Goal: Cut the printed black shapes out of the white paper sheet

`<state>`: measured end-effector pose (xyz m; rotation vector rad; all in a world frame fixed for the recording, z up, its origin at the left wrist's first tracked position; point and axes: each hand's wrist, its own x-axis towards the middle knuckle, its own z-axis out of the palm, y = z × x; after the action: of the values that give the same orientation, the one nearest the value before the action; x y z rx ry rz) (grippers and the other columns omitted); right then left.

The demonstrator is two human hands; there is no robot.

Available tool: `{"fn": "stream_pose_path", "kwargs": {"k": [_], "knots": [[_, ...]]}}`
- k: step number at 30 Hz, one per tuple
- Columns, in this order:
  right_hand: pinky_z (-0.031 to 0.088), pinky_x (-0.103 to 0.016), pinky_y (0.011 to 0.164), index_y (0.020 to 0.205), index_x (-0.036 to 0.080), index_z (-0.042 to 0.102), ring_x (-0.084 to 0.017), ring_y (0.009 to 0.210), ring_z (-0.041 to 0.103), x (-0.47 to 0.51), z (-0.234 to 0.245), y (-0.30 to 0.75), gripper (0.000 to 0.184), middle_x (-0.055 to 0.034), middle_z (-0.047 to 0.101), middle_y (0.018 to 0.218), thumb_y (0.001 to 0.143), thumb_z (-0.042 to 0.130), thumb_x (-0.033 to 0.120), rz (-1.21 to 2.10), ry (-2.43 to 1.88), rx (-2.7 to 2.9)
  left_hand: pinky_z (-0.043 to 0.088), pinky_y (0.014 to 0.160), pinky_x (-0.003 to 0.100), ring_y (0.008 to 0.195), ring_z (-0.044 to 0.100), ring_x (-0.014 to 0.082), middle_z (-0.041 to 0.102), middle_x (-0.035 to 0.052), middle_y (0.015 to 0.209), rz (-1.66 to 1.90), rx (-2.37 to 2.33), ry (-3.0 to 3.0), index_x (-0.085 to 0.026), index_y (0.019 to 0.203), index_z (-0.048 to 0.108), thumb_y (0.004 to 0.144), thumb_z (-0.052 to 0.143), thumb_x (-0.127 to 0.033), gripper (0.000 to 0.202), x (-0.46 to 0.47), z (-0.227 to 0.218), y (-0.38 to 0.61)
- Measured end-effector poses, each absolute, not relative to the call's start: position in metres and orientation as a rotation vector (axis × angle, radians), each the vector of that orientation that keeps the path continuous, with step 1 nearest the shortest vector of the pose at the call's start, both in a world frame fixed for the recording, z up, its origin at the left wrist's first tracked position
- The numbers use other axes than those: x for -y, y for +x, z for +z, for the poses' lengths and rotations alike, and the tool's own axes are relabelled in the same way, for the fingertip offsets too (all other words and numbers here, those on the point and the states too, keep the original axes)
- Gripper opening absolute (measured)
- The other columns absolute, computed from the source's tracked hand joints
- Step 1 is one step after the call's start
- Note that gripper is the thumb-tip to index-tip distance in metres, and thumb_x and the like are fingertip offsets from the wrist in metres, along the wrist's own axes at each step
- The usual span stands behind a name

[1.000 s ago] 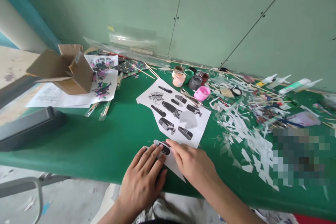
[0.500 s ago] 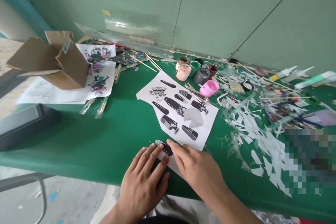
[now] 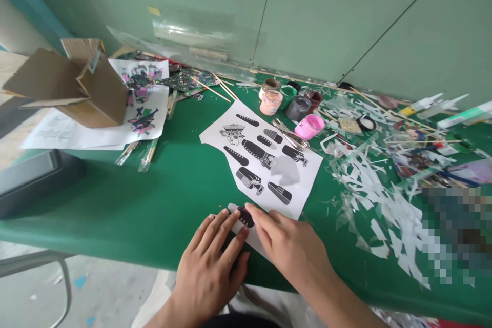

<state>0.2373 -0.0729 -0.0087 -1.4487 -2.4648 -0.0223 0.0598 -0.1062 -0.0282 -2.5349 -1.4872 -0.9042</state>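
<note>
The work looks part done, with one dark piece [image 3: 246,219] being worked on and a whole sheet of printed shapes beyond it. That piece, black with pale marks along one edge, lies near the front edge of the green table [image 3: 154,205], on a small white paper [image 3: 255,242] that shows between the two hands. The left hand [image 3: 210,259] lies flat, fingers slightly spread, its fingertips pressing the near side of the piece and gripping nothing that shows. The right hand [image 3: 290,238] is half curled with the index finger stretched onto the far edge of the piece; whether anything thin is pinched in it cannot be told. Nor can it be told whether the piece is loose or part of the paper below. Just beyond, the large sheet [image 3: 215,128] has a slanting, notched left side, as if some of it has been cut away, yet several black shapes and a hatted head are uncut on it, so much seems left. A greyish scrap [image 3: 284,170] rests over its right part. White offcuts [image 3: 369,195] heaped to the right suggest plenty of cutting already done, though for which pieces is unclear
</note>
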Motion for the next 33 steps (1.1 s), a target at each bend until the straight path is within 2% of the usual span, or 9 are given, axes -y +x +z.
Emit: {"fn": "stream_pose_path", "kwargs": {"k": [4, 8, 13, 18, 33], "knots": [[0.031, -0.026, 0.043, 0.124, 0.023, 0.066, -0.01, 0.045, 0.058, 0.074, -0.005, 0.236, 0.035, 0.0004, 0.066, 0.067, 0.096, 0.045, 0.021, -0.063, -1.464, 2.523, 0.046, 0.1, 0.04, 0.117, 0.061, 0.023, 0.066, 0.0064, 0.126, -0.909, 1.487, -2.537, -0.021, 0.108, 0.069, 0.091, 0.051, -0.024, 0.025, 0.106, -0.028, 0.059], [0.032, -0.026, 0.041, 0.133, 0.021, 0.06, -0.011, 0.046, 0.058, 0.078, 0.002, 0.233, 0.044, -0.0006, 0.066, 0.07, 0.089, 0.054, 0.015, -0.092, -1.543, 2.673, 0.043, 0.101, 0.038, 0.116, 0.062, 0.0221, 0.068, 0.0055, 0.123, -0.91, 1.495, -2.535, -0.019, 0.111, 0.068, 0.091, 0.05, -0.024, 0.026, 0.105, -0.027, 0.06], [0.035, -0.023, 0.042, 0.14, 0.02, 0.052, -0.01, 0.05, 0.06, 0.08, 0.007, 0.229, 0.055, -0.0032, 0.068, 0.076, 0.086, 0.054, 0.009, -0.076, -1.613, 2.828, 0.043, 0.097, 0.037, 0.112, 0.063, 0.0215, 0.068, 0.0052, 0.123, -0.856, 1.571, -2.501, -0.015, 0.12, 0.062, 0.091, 0.048, -0.025, 0.034, 0.106, -0.027, 0.064], [0.038, -0.022, 0.042, 0.142, 0.018, 0.05, -0.011, 0.05, 0.06, 0.082, 0.007, 0.23, 0.062, -0.0036, 0.068, 0.077, 0.081, 0.055, 0.004, -0.101, -1.623, 2.871, 0.042, 0.097, 0.037, 0.112, 0.063, 0.0217, 0.068, 0.005, 0.123, -0.846, 1.569, -2.505, -0.016, 0.119, 0.063, 0.091, 0.049, -0.025, 0.033, 0.107, -0.027, 0.064], [0.039, -0.023, 0.04, 0.138, 0.016, 0.053, -0.011, 0.045, 0.058, 0.088, 0.003, 0.241, 0.06, -0.0028, 0.065, 0.073, 0.081, 0.051, 0.0, -0.142, -1.552, 2.81, 0.041, 0.095, 0.037, 0.11, 0.063, 0.0221, 0.068, 0.0048, 0.123, -0.824, 1.561, -2.515, -0.016, 0.122, 0.061, 0.091, 0.049, -0.025, 0.034, 0.106, -0.023, 0.064]]}}
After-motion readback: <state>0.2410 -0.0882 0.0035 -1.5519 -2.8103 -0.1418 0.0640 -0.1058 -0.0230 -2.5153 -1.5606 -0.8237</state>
